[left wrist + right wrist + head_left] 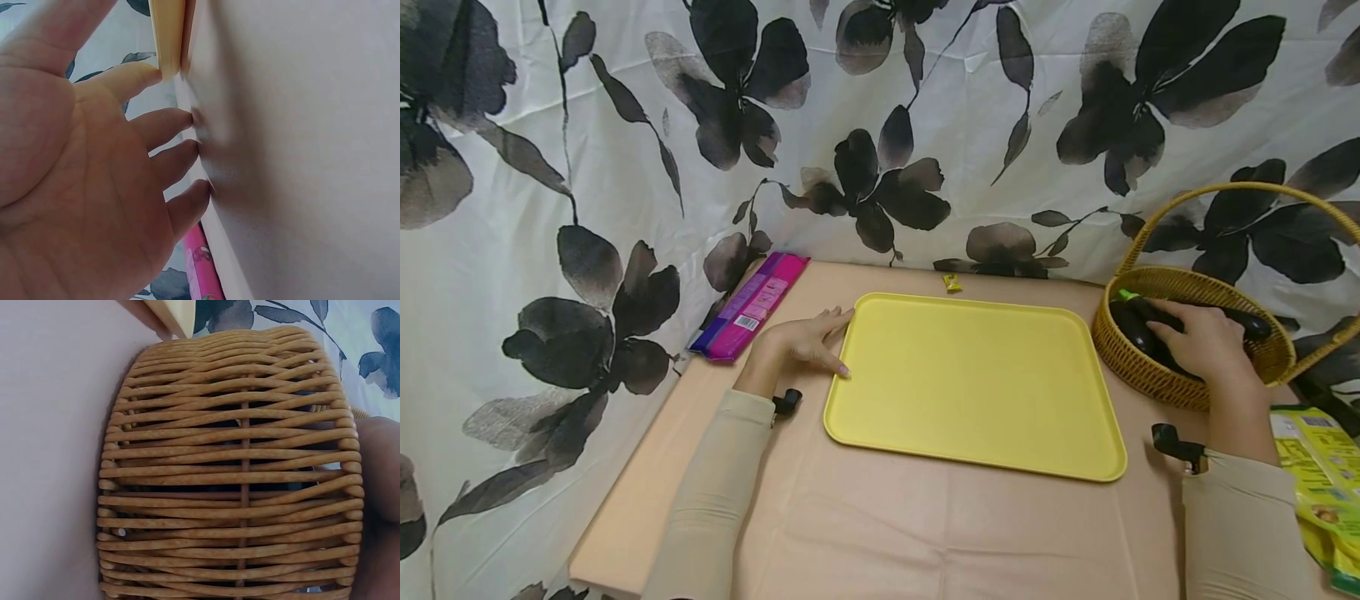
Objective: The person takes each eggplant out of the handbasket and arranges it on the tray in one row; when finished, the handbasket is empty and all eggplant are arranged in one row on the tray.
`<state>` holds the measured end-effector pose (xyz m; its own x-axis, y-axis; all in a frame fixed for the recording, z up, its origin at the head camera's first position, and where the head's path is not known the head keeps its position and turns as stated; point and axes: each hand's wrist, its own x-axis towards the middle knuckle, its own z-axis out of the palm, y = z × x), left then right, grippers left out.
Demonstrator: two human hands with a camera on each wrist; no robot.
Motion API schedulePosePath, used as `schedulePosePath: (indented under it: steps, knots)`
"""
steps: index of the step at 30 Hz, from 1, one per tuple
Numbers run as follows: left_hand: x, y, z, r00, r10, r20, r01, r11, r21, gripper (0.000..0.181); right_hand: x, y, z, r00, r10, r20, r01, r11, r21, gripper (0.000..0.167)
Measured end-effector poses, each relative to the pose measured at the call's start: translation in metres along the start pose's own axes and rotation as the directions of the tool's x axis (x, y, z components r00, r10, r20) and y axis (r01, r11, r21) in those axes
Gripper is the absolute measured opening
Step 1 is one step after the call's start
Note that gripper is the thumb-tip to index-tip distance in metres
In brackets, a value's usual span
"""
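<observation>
A yellow tray lies on the table. The left hand touches its left edge, fingers spread; in the left wrist view the palm of this hand faces the camera, fingertips on the table and near the tray's edge. At the right, the right hand reaches into a wicker basket, its thumb and fingers around a dark eggplant; another dark eggplant lies beside it. In the right wrist view the basket's woven side hides most of the hand.
A pink and purple packet lies at the table's back left. Behind the tray is a small yellow wrapped piece. A yellow-green bag lies at the right, below the basket. A floral curtain hangs behind the table.
</observation>
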<state>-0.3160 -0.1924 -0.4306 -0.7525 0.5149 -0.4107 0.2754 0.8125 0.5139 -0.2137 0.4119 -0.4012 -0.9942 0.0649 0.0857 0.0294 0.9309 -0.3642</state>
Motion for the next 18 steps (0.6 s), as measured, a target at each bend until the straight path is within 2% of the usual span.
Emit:
schedulePosePath:
  steps: [12,18]
  knots:
    - [0.0013,-0.0004,-0.0007,1.0,-0.004,-0.002,0.004,1.0,-0.007,0.13,0.0011,-0.0051,0.0033,1.0,-0.005,0.01,0.004,0.993,0.116,0.05]
    - [0.0006,0.0011,-0.0011,1.0,-0.006,-0.004,0.006,1.0,-0.009,0.13,0.0032,-0.0059,0.002,1.0,-0.011,0.001,0.011,0.993,0.117,0.05]
